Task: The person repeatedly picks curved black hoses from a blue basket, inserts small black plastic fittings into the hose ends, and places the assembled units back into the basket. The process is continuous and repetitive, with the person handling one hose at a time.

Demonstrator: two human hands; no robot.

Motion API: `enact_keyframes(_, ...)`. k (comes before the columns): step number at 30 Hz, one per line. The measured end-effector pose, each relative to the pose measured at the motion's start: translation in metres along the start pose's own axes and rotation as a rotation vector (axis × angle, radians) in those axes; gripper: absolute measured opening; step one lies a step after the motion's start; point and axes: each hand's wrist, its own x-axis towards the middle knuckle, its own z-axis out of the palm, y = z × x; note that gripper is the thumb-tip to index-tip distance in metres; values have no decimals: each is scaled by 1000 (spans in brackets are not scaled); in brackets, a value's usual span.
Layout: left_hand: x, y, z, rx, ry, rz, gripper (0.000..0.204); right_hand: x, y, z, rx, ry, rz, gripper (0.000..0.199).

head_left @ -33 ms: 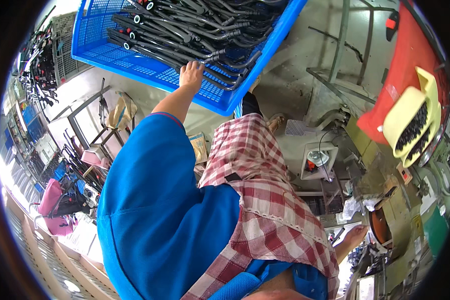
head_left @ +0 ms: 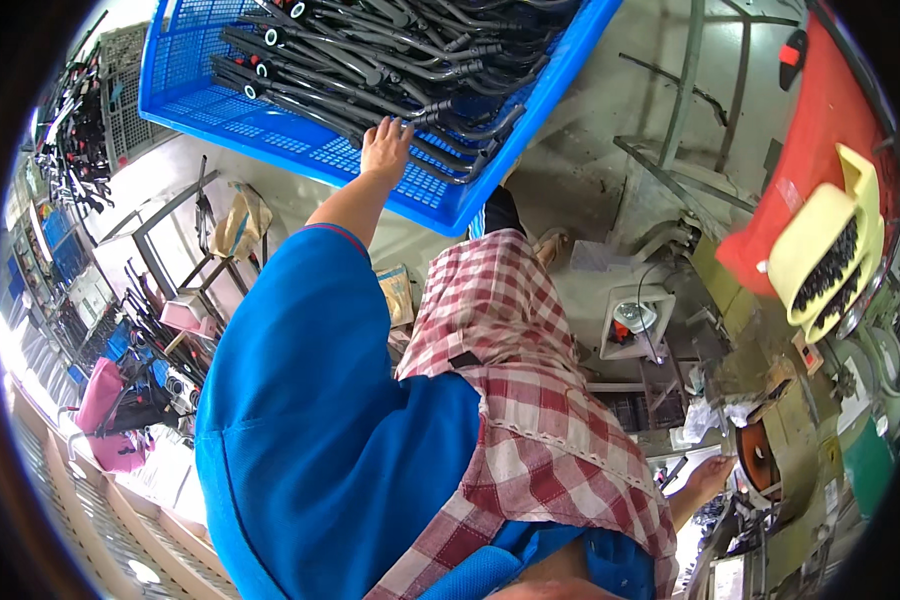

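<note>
Head feed only; I judge contact by eye from afar. The left hand (head_left: pixel 385 150) reaches over the near rim of the blue perforated plastic crate (head_left: pixel 445 215), its fingertips at the nearest of the black bent metal tube assemblies (head_left: pixel 370 72). Those assemblies lie in the crate, piled roughly parallel, with joints and bent ends overlapping. Grip: fingers partly extended, bent slightly; I cannot tell whether they close round a tube or only rest there.

Right hand (head_left: pixel 712 475) is low at the right, fingers loosely curled, just beside the orange-brown disc (head_left: pixel 758 455). I cannot tell whether it touches the disc or has hold of anything.

Handling notes, my judgement: favour the outermost tube, since the inner ones look likely to snag at their joints. Wrap the fingers fully round a straight stretch, clear of hinges that could pinch. Free the bent end before any pull; keep the wrist off the rim. Mind the right hand near the disc while looking at the crate.
</note>
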Motion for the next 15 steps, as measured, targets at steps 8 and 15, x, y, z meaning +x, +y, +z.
enact_keyframes(8,27,-9,59,-37,88,104,47,21,-10,-3,-383,208,-107,36)
enact_keyframes(15,38,-18,72,78,183,246,40,22,27,21,-604,388,-324,27)
